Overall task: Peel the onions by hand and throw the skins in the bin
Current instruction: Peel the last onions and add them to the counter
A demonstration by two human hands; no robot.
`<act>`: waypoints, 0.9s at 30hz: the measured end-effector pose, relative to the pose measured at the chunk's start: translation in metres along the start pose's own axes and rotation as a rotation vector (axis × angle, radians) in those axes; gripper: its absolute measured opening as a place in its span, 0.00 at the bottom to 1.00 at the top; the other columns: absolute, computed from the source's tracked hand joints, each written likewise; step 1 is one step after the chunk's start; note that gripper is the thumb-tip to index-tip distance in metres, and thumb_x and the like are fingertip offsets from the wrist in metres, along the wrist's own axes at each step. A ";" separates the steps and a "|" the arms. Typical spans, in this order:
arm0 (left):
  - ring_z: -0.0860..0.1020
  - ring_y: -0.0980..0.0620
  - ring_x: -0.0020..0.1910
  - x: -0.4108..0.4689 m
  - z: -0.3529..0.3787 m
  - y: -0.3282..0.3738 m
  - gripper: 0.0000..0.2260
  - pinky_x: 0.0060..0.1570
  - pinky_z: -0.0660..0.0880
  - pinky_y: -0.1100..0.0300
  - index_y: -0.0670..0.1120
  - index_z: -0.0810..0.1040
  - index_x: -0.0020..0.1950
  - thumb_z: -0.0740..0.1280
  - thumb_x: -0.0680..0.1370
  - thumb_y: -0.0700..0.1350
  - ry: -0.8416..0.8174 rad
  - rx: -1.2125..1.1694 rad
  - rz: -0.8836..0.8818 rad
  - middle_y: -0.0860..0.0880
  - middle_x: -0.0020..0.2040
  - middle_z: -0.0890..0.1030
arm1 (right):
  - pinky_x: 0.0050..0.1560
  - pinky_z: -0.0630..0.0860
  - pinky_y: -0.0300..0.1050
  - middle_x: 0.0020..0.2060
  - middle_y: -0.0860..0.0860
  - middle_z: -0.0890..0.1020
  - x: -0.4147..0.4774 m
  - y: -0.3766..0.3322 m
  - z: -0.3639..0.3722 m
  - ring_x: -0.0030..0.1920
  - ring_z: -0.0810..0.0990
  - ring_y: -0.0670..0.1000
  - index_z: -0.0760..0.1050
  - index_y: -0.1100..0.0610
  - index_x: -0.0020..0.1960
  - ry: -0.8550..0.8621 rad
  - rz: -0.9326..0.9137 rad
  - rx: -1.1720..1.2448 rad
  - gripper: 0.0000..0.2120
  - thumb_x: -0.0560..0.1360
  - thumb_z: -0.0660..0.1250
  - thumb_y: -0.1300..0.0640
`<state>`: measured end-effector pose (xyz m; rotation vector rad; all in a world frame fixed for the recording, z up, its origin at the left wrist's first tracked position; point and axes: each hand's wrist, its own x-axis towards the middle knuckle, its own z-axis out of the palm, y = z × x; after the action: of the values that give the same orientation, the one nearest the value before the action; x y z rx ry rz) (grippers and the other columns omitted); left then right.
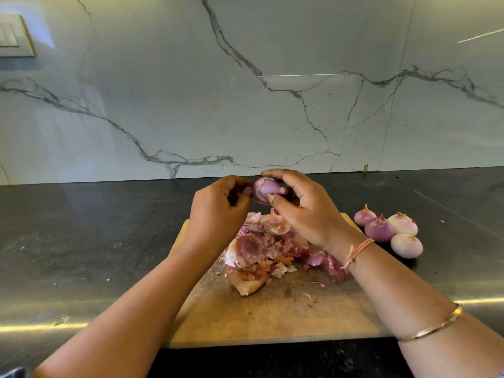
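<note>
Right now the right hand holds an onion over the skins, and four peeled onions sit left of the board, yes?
No. The head view shows the four peeled onions right of the board. The right hand does hold an onion over the skins.

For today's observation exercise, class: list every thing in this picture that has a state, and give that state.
Held onion, lifted, mostly peeled.
Right hand, grips the held onion.
Left hand, pinches its end.
Four onions, peeled, on the counter.
Skins, piled on the board, not binned.
</note>
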<state>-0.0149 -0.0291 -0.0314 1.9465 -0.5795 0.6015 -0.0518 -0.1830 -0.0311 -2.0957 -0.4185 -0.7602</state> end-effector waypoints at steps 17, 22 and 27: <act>0.79 0.65 0.40 -0.001 -0.001 0.001 0.09 0.40 0.76 0.71 0.51 0.83 0.49 0.70 0.72 0.52 -0.058 0.018 0.073 0.59 0.39 0.82 | 0.55 0.65 0.24 0.54 0.50 0.74 0.000 -0.002 0.000 0.56 0.73 0.44 0.76 0.56 0.63 -0.085 0.017 -0.099 0.19 0.73 0.68 0.65; 0.79 0.61 0.38 -0.001 -0.001 0.000 0.10 0.37 0.75 0.67 0.49 0.83 0.46 0.72 0.71 0.54 -0.042 0.096 0.127 0.56 0.37 0.81 | 0.54 0.66 0.25 0.54 0.51 0.74 -0.001 -0.004 -0.001 0.55 0.74 0.45 0.76 0.57 0.62 -0.111 0.013 -0.089 0.19 0.72 0.68 0.65; 0.77 0.58 0.36 0.000 -0.001 -0.001 0.09 0.37 0.74 0.63 0.47 0.83 0.47 0.72 0.72 0.51 -0.015 0.173 0.206 0.55 0.37 0.80 | 0.55 0.69 0.31 0.53 0.50 0.75 -0.001 -0.006 -0.002 0.55 0.74 0.45 0.77 0.54 0.59 -0.127 0.036 -0.038 0.16 0.73 0.68 0.64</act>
<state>-0.0145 -0.0281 -0.0322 2.0689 -0.7651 0.7888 -0.0563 -0.1810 -0.0278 -2.1889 -0.4373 -0.6208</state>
